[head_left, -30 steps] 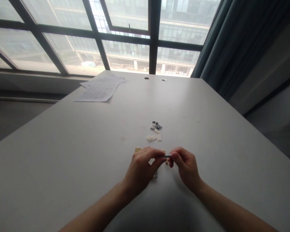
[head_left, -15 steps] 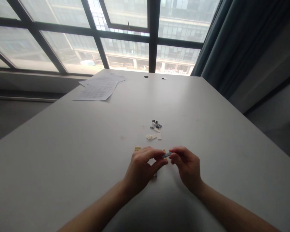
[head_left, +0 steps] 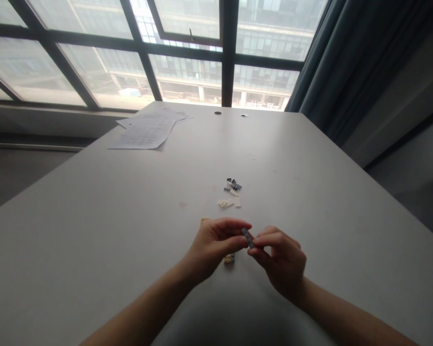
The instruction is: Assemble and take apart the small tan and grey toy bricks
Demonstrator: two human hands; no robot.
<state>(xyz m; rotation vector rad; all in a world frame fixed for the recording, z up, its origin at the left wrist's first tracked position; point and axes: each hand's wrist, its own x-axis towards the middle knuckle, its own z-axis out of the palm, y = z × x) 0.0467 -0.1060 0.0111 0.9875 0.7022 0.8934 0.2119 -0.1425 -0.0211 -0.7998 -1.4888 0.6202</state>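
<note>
A narrow grey building brick (head_left: 248, 238) is tilted between my two hands above the near part of the table. My right hand (head_left: 281, 257) pinches its lower end between thumb and fingers. Around its upper end curl the thumb and fingers of my left hand (head_left: 216, 242), with the thumb against the brick. Beneath my left hand, a small tan and grey brick piece (head_left: 229, 259) shows on the tabletop, partly covered. Another tan piece (head_left: 205, 220) peeks out behind the left knuckles.
Beyond my hands lie several white and cream flat pieces (head_left: 226, 203) and a cluster of small dark pieces (head_left: 234, 184). Printed papers (head_left: 144, 130) rest at the table's far left. Windows and a dark curtain (head_left: 332, 62) border the white table (head_left: 310, 192).
The grey brick has turned from nearly level to steeply tilted. My right hand has shifted slightly down and right; the tan and grey piece below my left hand shows more.
</note>
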